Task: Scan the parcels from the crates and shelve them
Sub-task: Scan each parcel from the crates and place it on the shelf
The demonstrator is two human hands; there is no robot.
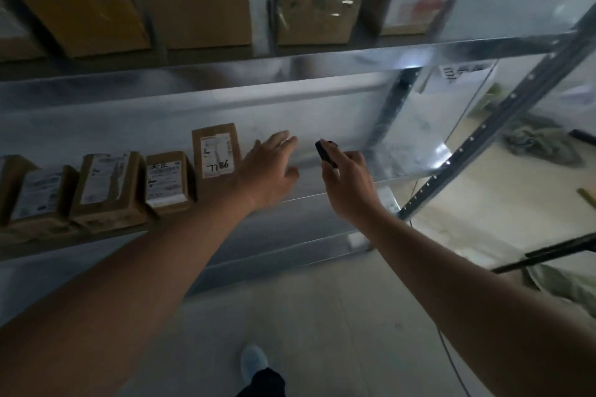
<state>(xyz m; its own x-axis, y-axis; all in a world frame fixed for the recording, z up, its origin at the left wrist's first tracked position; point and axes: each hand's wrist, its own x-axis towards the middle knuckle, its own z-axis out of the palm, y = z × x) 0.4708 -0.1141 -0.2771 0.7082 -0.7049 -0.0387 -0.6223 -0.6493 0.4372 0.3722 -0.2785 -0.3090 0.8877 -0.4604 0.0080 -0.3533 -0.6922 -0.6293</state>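
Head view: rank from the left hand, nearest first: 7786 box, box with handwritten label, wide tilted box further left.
From the left hand:
1. 7786 box, upright, just left of the hand.
2. Box with handwritten label, next one left.
3. Wide tilted box, further left on the same shelf.

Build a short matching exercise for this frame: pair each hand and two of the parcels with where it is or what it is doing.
Things:
1. left hand
2. right hand
3. parcel marked 7786
4. large brown boxes

States or places:
A. on the upper shelf
B. grips a small black scanner
C. upright, last on the right in the lower shelf's row
D. fingers stretched out, holding nothing, just right of the row

Pairs: 1-D, 2-B, 3-C, 4-A
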